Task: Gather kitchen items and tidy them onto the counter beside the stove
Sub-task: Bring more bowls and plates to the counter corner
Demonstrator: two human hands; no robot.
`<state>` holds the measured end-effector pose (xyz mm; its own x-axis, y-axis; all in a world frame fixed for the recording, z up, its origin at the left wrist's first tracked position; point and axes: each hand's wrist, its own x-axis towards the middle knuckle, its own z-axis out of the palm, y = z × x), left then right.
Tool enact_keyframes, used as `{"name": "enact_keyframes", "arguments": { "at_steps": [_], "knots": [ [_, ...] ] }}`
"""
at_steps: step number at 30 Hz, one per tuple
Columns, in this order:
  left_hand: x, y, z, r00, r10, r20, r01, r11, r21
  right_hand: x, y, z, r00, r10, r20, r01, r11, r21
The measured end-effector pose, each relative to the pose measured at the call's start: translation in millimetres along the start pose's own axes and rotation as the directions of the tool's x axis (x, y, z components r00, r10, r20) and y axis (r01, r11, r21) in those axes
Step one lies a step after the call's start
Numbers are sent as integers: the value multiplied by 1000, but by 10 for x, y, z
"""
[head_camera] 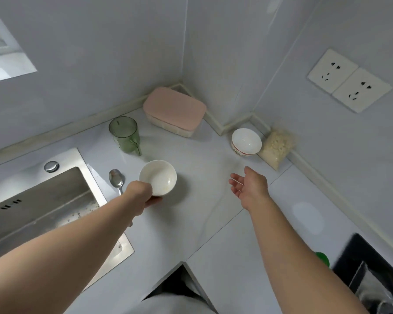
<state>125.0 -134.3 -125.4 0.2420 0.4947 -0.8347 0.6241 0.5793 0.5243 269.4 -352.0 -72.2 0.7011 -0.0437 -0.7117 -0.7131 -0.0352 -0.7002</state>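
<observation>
My left hand [139, 194] grips the near rim of a plain white bowl [158, 177], held just above the white counter [204, 223] to the right of the sink. My right hand [249, 185] hovers open and empty, palm turned left, over the middle of the counter. A second white bowl [246, 141] with a patterned outside stands near the back wall. A metal spoon [116, 179] lies between the sink and the held bowl. A green see-through cup [124, 137] with a handle stands behind them.
A steel sink [41, 207] fills the left. A box with a pink lid [175, 108] sits in the back corner. A clear bag of pale grains [276, 147] leans on the right wall below two sockets [349, 80]. The black stove [370, 268] and a green object [322, 259] are at lower right.
</observation>
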Motion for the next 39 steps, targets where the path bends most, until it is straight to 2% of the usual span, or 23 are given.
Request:
{"name": "enact_keyframes", "arguments": {
  "at_steps": [2, 6, 11, 14, 17, 24, 30, 33, 35, 39],
  "knots": [
    [-80, 49, 20, 998, 50, 32, -51, 999, 14, 243, -127, 87, 1000, 8, 0, -8, 998, 59],
    [-435, 141, 37, 987, 108, 120, -96, 990, -104, 801, -341, 223, 999, 33, -24, -28, 984, 174],
    [-838, 253, 0, 969, 160, 187, -142, 984, -108, 1353, -396, 346, 995, 100, -22, -97, 988, 120],
    [-917, 304, -66, 968, 182, 175, -174, 983, -61, 1469, -415, 390, 992, 118, -50, -114, 991, 73],
    [-900, 334, -118, 965, 215, 152, -211, 977, -45, 1490, -430, 404, 990, 120, -80, -112, 989, 100],
    [-1014, 337, -87, 948, 292, 125, -299, 953, 45, 717, -453, 340, 991, -128, 28, 123, 981, 149],
    [-1304, 202, -97, 891, 380, 247, -399, 917, 26, -294, -217, -14, 961, -266, 80, 254, 958, 133],
    [-1429, 108, -143, 848, 428, 312, -461, 887, 37, -743, -36, -295, 944, -326, 51, 321, 942, 96],
    [-1535, 34, -183, 811, 464, 357, -504, 863, 24, -1042, 101, -488, 927, -374, -16, 374, 924, 82],
    [-1858, -115, -263, 719, 507, 477, -561, 827, -33, -1622, 434, -787, 930, -341, -135, 360, 920, 158]
  ]
}}
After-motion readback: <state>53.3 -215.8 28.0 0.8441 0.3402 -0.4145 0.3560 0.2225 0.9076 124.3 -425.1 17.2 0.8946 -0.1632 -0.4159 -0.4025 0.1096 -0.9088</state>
